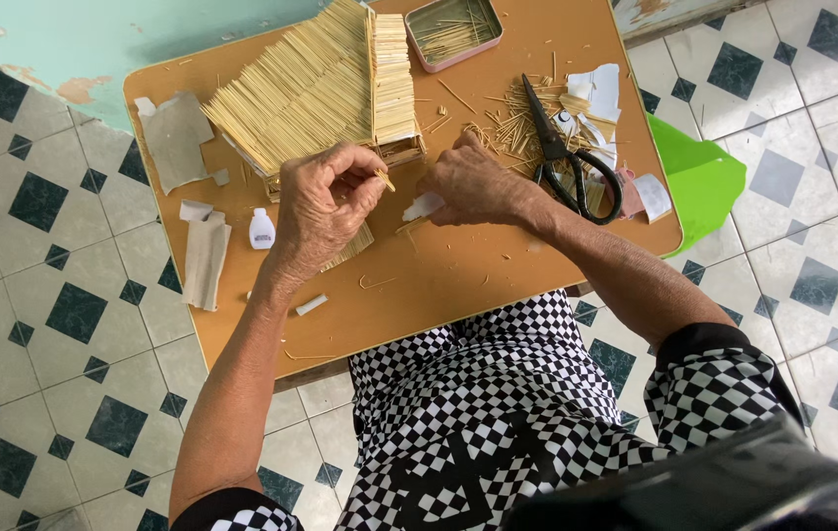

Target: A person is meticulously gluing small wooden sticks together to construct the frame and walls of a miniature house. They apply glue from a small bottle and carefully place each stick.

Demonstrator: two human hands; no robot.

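A model house roof (316, 84) made of thin wooden sticks lies on the low brown table (439, 285). My left hand (326, 206) pinches a short wooden stick (385, 180) between thumb and fingers, just in front of the model's lower edge. My right hand (473, 185) rests on the table to the right of it, fingers curled over a small white piece of paper (422, 206).
Black scissors (562, 157) lie on a heap of loose sticks (517, 123) and paper scraps at the right. A pink tin of sticks (453, 29) sits at the far edge. A small white glue bottle (262, 229) and grey card pieces (178, 138) lie left. Green plastic (699, 182) juts out beside the table.
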